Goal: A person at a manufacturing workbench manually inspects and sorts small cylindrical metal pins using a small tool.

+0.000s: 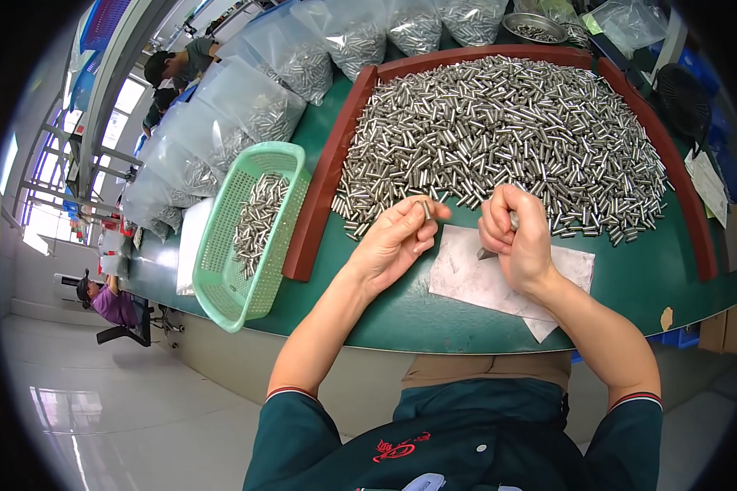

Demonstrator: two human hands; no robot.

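Observation:
My left hand (393, 241) pinches a small metal pin (425, 209) between thumb and forefinger, with the other fingers curled. Just right of it, my right hand (517, 233) is closed in a loose fist above a stained white cloth (499, 282). A shiny metal end (513, 219) shows among its fingers, and a dark pointed piece (486, 254) sticks out below them; I cannot tell what that piece is. Beyond both hands spreads a large heap of metal pins (499, 131) on the green table (368, 319).
Dark red wooden rails (329, 180) border the heap. A light green plastic basket (213, 270) with pins inside stands at left. Clear bags of pins (250, 106) line the back and left. A metal bowl (535, 29) and a black fan (684, 102) are far right. Other people (115, 304) work at left.

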